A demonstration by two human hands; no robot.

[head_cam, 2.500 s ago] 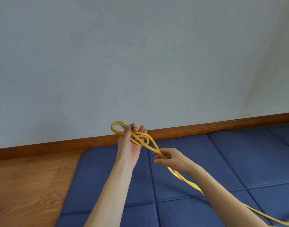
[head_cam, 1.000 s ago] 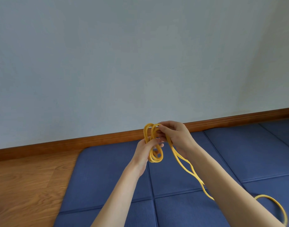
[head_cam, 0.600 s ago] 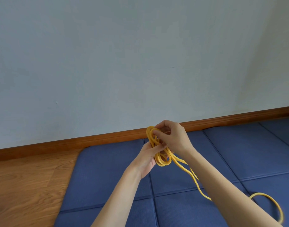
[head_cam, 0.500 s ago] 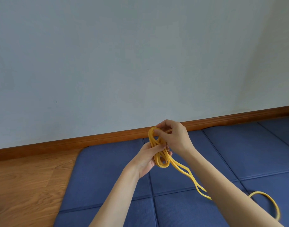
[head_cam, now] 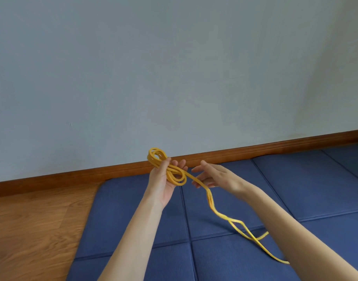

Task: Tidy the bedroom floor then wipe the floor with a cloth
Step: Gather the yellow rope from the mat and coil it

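Observation:
A yellow cord (head_cam: pixel 156 155) is wound into several loops that my left hand (head_cam: pixel 161 187) grips, thumb across the loops, palm facing me. The loops stick out above and to the right of that hand. The cord's loose doubled tail (head_cam: pixel 224 216) runs from the coil past the fingertips of my right hand (head_cam: pixel 218 177), then hangs down to the right and passes behind my right forearm. My right hand is beside the coil with its fingers stretched out, touching the tail without closing on it. No cloth is in view.
Below my hands lies a blue padded folding mat (head_cam: pixel 133 211). Wooden floor (head_cam: pixel 32 220) shows to its left. A brown skirting board (head_cam: pixel 255 150) runs along a plain pale wall (head_cam: pixel 174 67) straight ahead.
My right hand has let go of the coil and drawn back to the right with fingers spread. The left hand keeps the loops, now turned more upright. The tail has shortened.

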